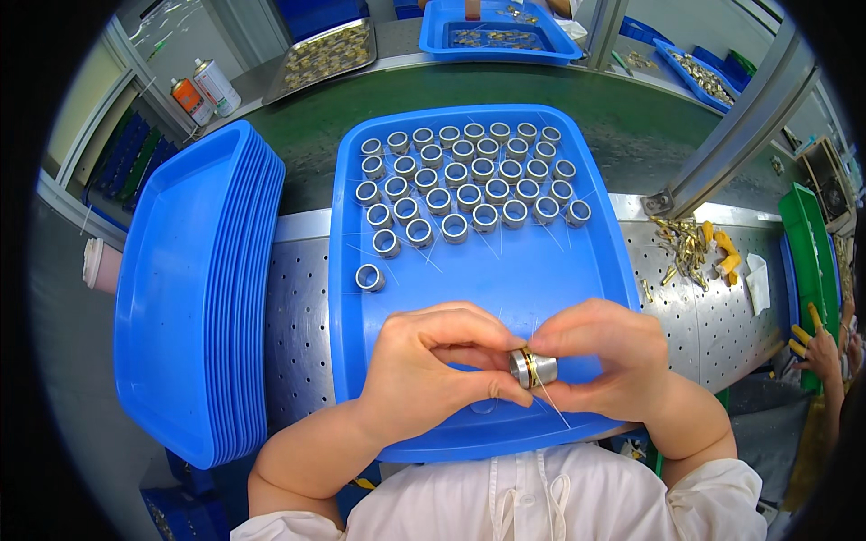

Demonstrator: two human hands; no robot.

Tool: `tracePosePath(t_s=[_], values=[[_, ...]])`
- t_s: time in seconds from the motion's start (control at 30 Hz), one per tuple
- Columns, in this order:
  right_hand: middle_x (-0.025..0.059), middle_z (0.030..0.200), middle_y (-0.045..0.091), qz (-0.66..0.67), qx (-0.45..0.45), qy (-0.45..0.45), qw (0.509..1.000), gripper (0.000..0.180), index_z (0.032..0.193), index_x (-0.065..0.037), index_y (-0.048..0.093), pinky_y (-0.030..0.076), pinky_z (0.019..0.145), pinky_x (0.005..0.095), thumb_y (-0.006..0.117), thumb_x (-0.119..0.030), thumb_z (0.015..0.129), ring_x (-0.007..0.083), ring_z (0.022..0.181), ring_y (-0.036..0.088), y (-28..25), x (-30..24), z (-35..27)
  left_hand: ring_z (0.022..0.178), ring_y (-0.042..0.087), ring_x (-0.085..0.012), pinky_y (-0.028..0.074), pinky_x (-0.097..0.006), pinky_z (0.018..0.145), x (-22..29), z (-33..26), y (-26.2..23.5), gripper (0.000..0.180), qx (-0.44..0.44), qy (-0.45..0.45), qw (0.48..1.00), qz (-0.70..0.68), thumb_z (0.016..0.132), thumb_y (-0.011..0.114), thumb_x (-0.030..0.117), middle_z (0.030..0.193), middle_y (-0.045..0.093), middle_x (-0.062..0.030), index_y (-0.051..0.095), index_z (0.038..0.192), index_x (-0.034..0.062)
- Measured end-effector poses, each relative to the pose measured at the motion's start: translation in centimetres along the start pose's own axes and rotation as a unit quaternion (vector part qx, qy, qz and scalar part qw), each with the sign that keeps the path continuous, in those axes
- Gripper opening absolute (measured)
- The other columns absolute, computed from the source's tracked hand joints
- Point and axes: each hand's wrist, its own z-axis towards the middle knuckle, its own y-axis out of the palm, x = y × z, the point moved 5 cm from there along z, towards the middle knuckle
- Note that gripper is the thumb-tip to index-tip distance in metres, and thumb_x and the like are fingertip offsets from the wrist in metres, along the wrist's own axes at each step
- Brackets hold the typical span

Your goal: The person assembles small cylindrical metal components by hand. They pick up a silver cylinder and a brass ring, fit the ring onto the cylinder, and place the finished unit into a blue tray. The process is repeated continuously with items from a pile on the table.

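Between my two hands, above the near part of a blue tray point(487, 270), is a short silver metal sleeve point(532, 369) with a gold-coloured band and thin pale wires sticking out. My left hand point(442, 352) pinches its left end between thumb and fingers. From the other side, the thumb and fingers of my right hand point(606, 356) close on the same sleeve. Several similar metal sleeves point(484, 216) stand upright in rows across the far half of the tray, fine wires trailing from many of them. One sleeve point(369, 278) stands apart at the tray's left side.
A tall stack of blue trays point(194, 298) leans at the left. Loose brass-coloured parts point(686, 248) and yellow finger covers point(724, 252) lie on the perforated metal table at right. Another person's hand point(821, 352) reaches beside a green bin point(806, 243). Spray cans point(216, 86) stand far left.
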Motion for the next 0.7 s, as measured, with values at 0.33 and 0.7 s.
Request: tracePosePath(t_s=[0.33,0.7], values=[[0.0119,0.099,0.059,0.057,0.028,0.07,0.996,0.042,0.103,0.0,0.063,0.056,0.069,0.0255,0.073,0.01,0.063,0.015,0.079,0.063,-0.2,1.3,0.1,0.088,0.063,-0.0147,0.053,-0.027,0.082,0.6,0.5,0.2,0.037,0.0,0.002,1.0,0.011,0.069,0.072,-0.007,0.101,0.059,-0.009,0.058,0.103,-0.0037],[0.0117,0.095,0.062,0.024,0.021,0.029,0.999,0.04,0.099,-0.001,0.064,0.055,0.066,0.0249,0.076,0.006,0.061,0.0161,0.078,0.064,-0.2,1.1,0.0,0.095,0.061,-0.019,0.051,-0.031,0.086,0.5,0.4,0.5,0.045,-0.025,-0.004,0.999,0.024,0.06,0.071,-0.014,0.104,0.056,-0.0131,0.058,0.102,-0.0054]])
